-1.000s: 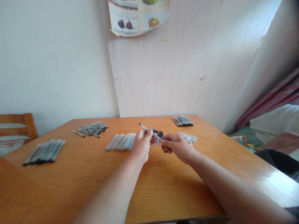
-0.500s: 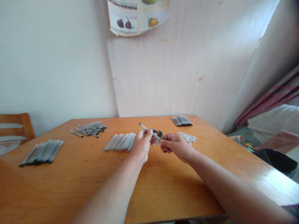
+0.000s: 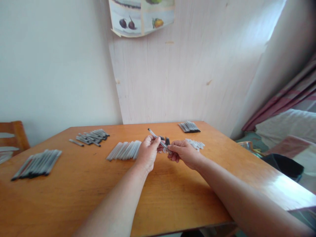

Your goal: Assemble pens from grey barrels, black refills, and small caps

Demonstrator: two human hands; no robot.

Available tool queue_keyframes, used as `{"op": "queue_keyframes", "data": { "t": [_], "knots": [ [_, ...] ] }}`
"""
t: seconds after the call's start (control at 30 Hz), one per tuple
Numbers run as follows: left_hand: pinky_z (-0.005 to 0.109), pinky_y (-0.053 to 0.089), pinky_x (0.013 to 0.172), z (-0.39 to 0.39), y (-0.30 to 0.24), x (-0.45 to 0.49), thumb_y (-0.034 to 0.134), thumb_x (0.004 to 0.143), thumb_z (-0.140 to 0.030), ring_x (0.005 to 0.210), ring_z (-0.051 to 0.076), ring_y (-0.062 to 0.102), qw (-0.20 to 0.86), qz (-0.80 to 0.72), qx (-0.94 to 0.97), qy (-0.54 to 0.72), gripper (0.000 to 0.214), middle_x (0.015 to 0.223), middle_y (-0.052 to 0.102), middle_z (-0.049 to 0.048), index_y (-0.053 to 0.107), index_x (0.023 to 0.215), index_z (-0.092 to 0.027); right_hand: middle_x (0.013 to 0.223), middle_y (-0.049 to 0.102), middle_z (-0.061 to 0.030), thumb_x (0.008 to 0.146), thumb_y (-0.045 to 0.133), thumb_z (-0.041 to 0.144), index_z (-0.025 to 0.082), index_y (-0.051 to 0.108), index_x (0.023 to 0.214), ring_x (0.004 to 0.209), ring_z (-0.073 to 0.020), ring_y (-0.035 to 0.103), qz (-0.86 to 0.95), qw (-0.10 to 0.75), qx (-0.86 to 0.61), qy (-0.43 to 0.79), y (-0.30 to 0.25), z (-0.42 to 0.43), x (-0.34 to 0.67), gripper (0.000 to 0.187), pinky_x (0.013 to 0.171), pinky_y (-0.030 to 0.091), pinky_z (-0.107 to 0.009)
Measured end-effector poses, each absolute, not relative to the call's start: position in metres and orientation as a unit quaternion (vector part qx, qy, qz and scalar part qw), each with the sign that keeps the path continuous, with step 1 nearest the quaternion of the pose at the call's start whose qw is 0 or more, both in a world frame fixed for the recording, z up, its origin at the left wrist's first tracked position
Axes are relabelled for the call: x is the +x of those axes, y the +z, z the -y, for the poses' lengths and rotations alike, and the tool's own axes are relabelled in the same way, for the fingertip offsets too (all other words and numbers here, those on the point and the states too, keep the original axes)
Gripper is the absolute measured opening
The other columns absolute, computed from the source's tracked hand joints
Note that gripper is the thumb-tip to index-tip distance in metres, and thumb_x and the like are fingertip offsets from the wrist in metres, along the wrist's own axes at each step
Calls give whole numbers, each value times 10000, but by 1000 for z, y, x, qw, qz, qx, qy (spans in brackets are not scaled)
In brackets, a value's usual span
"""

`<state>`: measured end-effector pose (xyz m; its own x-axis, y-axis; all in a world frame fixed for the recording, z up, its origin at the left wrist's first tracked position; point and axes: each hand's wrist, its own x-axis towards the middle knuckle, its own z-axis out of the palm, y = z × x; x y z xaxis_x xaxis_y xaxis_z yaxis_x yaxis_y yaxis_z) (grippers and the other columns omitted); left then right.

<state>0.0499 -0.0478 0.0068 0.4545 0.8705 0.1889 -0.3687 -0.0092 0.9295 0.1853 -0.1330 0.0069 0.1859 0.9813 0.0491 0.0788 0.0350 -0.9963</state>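
Over the middle of the table, my left hand [image 3: 148, 152] is closed around a pen [image 3: 152, 133] with a pale barrel. It slants, its dark end up to the left and its lower end down to the right. The fingers of my right hand [image 3: 184, 152] pinch that lower end; whatever small part they may cover is hidden. Left of my left hand lies a row of pale pen tubes [image 3: 124, 150]. Small black parts [image 3: 165, 140] lie behind the hands, partly covered. Beyond my right hand are small white pieces [image 3: 195, 144], perhaps caps.
Bundles of black-ended pens lie at the table's left [image 3: 37, 164] and far right [image 3: 189, 127], with a looser pile [image 3: 91, 136] at the back left. A wooden chair [image 3: 19, 136] stands at left. A black bin [image 3: 283, 166] is beyond the table's right edge.
The view has shifted slightly, so the table's things sit further left. Both hands stay on the pen; my right fingers have closed further around its lower end, and a dark bit beneath them no longer shows.
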Motion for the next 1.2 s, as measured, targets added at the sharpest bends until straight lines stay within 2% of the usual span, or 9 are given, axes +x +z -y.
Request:
{"op": "queue_keyframes", "data": {
  "t": [0.2, 0.5, 0.77, 0.9, 1.03, 1.2],
  "knots": [
    [260, 506, 646, 48, 8, 49, 682, 752, -371, 679, 135, 648, 666, -227, 540, 462, 267, 813, 696, 56, 550, 864, -168, 637, 661, -36, 790, 620, 465, 164, 551, 702, 450, -78, 527, 488, 536, -545, 423, 6, 133, 184, 321, 429, 374, -201],
    [259, 502, 659, 44, 5, 48, 682, 751, -397, 709, 140, 656, 678, -234, 526, 457, 304, 860, 698, 67, 557, 906, -168, 709, 690, -88, 826, 587, 447, 132, 611, 757, 501, -103, 583, 469, 525, -542, 458, 7, 132, 189, 323, 442, 419, -206],
    [244, 478, 637, 44, 7, 47, 635, 775, -403, 730, 142, 641, 645, -256, 557, 456, 350, 886, 689, 65, 595, 1033, -171, 651, 666, -31, 832, 572, 377, 160, 599, 761, 484, -85, 565, 480, 504, -585, 416, 6, 130, 196, 229, 445, 420, -189],
    [260, 476, 731, 39, 2, 48, 620, 787, -391, 808, 148, 627, 585, -251, 619, 459, 337, 921, 690, 62, 635, 1043, -171, 666, 660, -21, 822, 569, 365, 169, 579, 731, 479, -73, 542, 475, 527, -610, 353, 6, 128, 201, 216, 444, 410, -184],
    [294, 448, 855, 32, -6, 49, 587, 818, -343, 941, 178, 616, 488, -230, 711, 452, 278, 1009, 692, 62, 657, 1041, -193, 690, 647, -7, 807, 573, 373, 171, 598, 840, 501, -73, 532, 464, 584, -598, 292, 9, 128, 205, 206, 467, 411, -188],
    [308, 422, 856, 29, -9, 45, 542, 849, -258, 935, 187, 590, 266, -240, 845, 397, 217, 984, 677, 59, 679, 1014, -226, 778, 659, -24, 823, 544, 404, 166, 599, 945, 549, -89, 552, 483, 603, -585, 247, 14, 130, 203, 274, 498, 426, -208]
  ]
}}
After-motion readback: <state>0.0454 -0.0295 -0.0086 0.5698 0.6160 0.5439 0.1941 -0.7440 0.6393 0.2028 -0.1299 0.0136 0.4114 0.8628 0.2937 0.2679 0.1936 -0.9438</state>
